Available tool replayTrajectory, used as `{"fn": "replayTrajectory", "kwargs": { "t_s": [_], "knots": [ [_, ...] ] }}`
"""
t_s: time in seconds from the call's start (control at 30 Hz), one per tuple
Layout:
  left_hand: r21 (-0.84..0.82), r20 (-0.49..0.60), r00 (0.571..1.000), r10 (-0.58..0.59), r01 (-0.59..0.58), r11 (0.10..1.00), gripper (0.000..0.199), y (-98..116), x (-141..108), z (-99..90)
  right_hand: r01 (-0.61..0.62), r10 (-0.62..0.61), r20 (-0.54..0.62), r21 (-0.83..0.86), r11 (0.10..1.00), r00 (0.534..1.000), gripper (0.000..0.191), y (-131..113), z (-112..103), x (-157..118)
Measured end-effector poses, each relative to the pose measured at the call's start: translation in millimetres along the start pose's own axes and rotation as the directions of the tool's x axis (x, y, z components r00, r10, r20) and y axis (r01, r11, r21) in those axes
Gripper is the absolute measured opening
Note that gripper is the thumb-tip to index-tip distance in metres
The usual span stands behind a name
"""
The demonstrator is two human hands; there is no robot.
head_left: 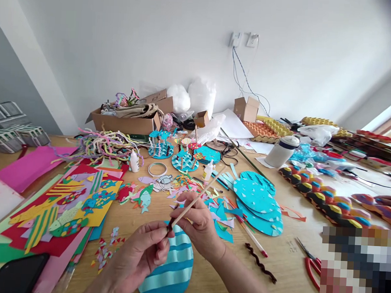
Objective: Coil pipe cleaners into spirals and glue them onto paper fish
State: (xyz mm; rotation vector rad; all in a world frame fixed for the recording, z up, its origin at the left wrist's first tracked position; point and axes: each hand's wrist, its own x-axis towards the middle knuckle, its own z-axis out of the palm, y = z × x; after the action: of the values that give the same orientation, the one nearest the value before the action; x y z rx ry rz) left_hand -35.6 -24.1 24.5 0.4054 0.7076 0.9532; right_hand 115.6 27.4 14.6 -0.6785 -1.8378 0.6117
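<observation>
My left hand (144, 246) pinches a short dark brown pipe cleaner (169, 228) at the lower end of a thin wooden stick (197, 197). My right hand (199, 225) has its fingers closed round that stick, which slants up and to the right. The pipe cleaner seems to be wound on the stick, but fingers hide part of it. Under both hands lies a blue card oval (170, 289) with pale wavy paper strips across it. A wavy dark brown pipe cleaner (260, 263) rests on the table right of my right hand.
Paper fish (68, 227) lie on coloured sheets at left. Glue bottles (134, 161), a tape roll (157, 170) and finished fish models (184, 159) stand ahead. Blue ovals (258, 198) and red-handled scissors (312, 266) are at right, near another person's hand (389, 202).
</observation>
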Motion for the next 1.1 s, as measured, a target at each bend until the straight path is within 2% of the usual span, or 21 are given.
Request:
{"fn": "replayTrajectory", "kwargs": {
  "t_s": [0.07,0.13,0.17,0.23,0.27,0.33,0.4,0.43,0.47,0.53,0.6,0.63,0.7,0.73,0.8,0.83,0.87,0.9,0.97,1.03,1.1],
  "knots": [
    [0.045,-0.023,0.999,0.027,-0.026,0.999,0.018,0.7,0.8,-2.5,0.032,-0.024,0.07,-0.109,0.994,0.997,0.021,-2.5,-4.7,0.2],
    [0.132,-0.053,0.996,0.078,-0.07,0.989,0.018,1.6,1.5,-4.1,0.011,0.013,0.129,-0.181,0.983,0.992,0.02,-6.1,-7.9,-2.4],
    [0.193,-0.068,0.991,0.115,-0.1,0.976,0.018,2.0,1.9,-4.4,-0.037,0.065,0.14,-0.193,0.98,0.988,0.02,-8.0,-8.2,-4.9],
    [0.371,-0.086,0.97,0.228,-0.181,0.911,0.016,2.5,3.0,-4.5,-0.244,0.263,0.117,-0.154,0.957,0.958,0.019,-11.4,-5.8,-11.6],
    [0.491,-0.079,0.95,0.303,-0.227,0.841,0.015,2.4,3.7,-4.5,-0.389,0.396,0.1,-0.081,0.918,0.913,0.019,-13.0,-3.2,-15.4],
    [0.749,0.002,0.883,0.469,-0.312,0.585,0.014,1.2,6.1,-5.5,-0.66,0.651,0.111,0.167,0.733,0.751,0.021,-16.2,3.4,-22.3],
    [0.898,0.157,0.788,0.595,-0.365,0.246,0.014,-1.2,9.4,-7.5,-0.774,0.793,0.19,0.434,0.461,0.579,0.025,-19.9,10.0,-27.2],
    [0.919,0.234,0.74,0.631,-0.38,0.105,0.015,-2.7,11.2,-8.6,-0.771,0.821,0.23,0.538,0.34,0.523,0.027,-21.9,12.8,-28.8],
    [0.92,0.296,0.695,0.655,-0.392,0.001,0.017,-4.1,12.9,-9.4,-0.748,0.832,0.261,0.616,0.248,0.49,0.028,-23.8,15.0,-29.9],
    [0.912,0.346,0.65,0.676,-0.403,-0.08,0.019,-5.4,15.2,-9.6,-0.693,0.834,0.279,0.703,0.159,0.475,0.028,-26.5,17.3,-31.3],
    [0.922,0.292,0.691,0.662,-0.387,-0.003,0.017,-3.4,15.2,-7.5,-0.67,0.82,0.247,0.713,0.207,0.516,0.028,-26.9,15.8,-32.7],
    [0.924,0.226,0.736,0.638,-0.37,0.098,0.015,-1.3,14.4,-6.1,-0.672,0.805,0.223,0.69,0.268,0.55,0.029,-26.3,13.1,-33.6],
    [0.865,0.063,0.837,0.543,-0.317,0.389,0.014,4.0,12.0,-4.0,-0.675,0.747,0.168,0.585,0.45,0.643,0.034,-24.4,3.1,-35.4],
    [0.792,-0.01,0.88,0.475,-0.283,0.541,0.014,6.3,10.7,-3.7,-0.656,0.704,0.113,0.491,0.573,0.701,0.035,-23.7,-4.1,-35.9],
    [0.6,-0.093,0.941,0.325,-0.208,0.772,0.016,9.1,8.9,-4.7,-0.497,0.51,-0.037,0.177,0.849,0.859,0.028,-24.3,-21.1,-34.5],
    [0.517,-0.103,0.96,0.259,-0.17,0.839,0.017,9.3,8.5,-5.6,-0.349,0.344,-0.085,-0.052,0.936,0.935,0.021,-25.9,-29.6,-32.1],
    [0.453,-0.103,0.973,0.207,-0.139,0.881,0.019,8.7,8.5,-6.6,-0.157,0.148,-0.054,-0.263,0.952,0.988,0.016,-28.3,-37.3,-28.4],
    [0.408,-0.094,0.982,0.165,-0.113,0.906,0.019,7.6,8.7,-7.4,0.023,-0.008,0.038,-0.425,0.905,0.999,0.017,-31.4,-43.6,-23.5],
    [0.362,-0.068,0.991,0.115,-0.083,0.928,0.02,4.4,9.5,-8.1,0.292,-0.156,0.28,-0.552,0.781,0.947,0.021,-37.7,-50.5,-11.2],
    [0.359,-0.042,0.994,0.103,-0.081,0.93,0.02,1.5,10.0,-7.7,0.429,-0.193,0.44,-0.536,0.727,0.877,0.021,-41.5,-50.6,0.6],
    [0.392,-0.026,0.993,0.112,-0.093,0.915,0.021,-0.3,9.9,-6.6,0.476,-0.206,0.503,-0.499,0.724,0.84,0.02,-41.5,-46.7,8.0]
  ]
}}
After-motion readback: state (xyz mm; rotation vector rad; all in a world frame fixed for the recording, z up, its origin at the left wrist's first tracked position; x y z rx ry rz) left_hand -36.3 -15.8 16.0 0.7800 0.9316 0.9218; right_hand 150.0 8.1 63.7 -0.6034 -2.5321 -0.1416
